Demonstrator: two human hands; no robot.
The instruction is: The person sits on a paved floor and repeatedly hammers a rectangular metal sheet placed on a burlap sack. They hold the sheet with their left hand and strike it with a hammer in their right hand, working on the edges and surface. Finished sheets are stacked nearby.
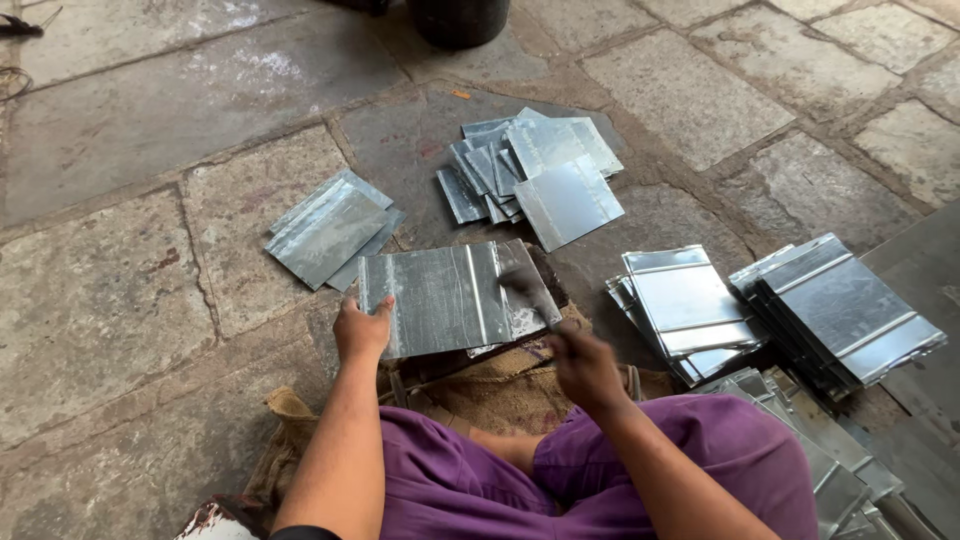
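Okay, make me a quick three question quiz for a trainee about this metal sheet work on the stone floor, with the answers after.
1. True or false: the left hand holds the left edge of the ribbed metal sheet.
2. What does the right hand hold? A) a blurred tool B) a cup C) nothing
3. On which side of the person does the stack of ribbed sheets lie?

Key
1. True.
2. A: a dark tool, blurred by motion, over the sheet's right end; its kind cannot be told.
3. The right side, on the stone floor.

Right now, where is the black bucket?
In the head view, the black bucket stands at the top edge, centre, on the stone floor beyond the scattered metal sheets.
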